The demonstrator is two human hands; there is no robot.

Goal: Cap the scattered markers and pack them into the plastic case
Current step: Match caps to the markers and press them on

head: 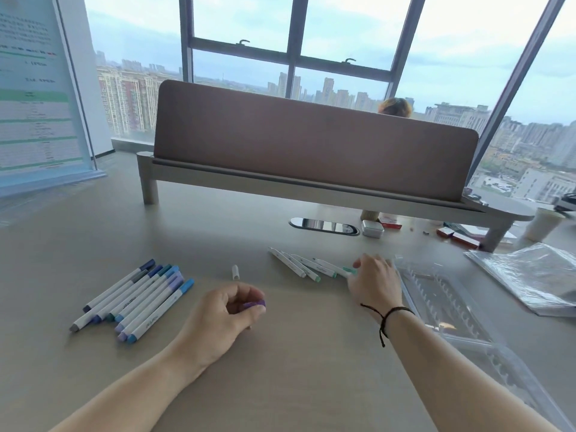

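My left hand [223,310] is curled around a purple marker cap [255,304] at the table's middle. A small white capless marker piece [235,272] lies just beyond it. My right hand [374,280] rests palm-down at the near end of a row of several green-tipped white markers [300,265], its fingers touching one; whether it grips it is unclear. A group of several capped blue and purple markers [137,299] lies to the left. The clear plastic case [448,304] lies open right of my right hand, its slotted tray showing.
A brown desk divider on a raised shelf [311,151] crosses the far side. A cable hatch [324,226], a small white box [372,229] and red boxes [458,236] sit beneath it. A plastic bag [530,275] lies at the right. A person's head shows behind the divider.
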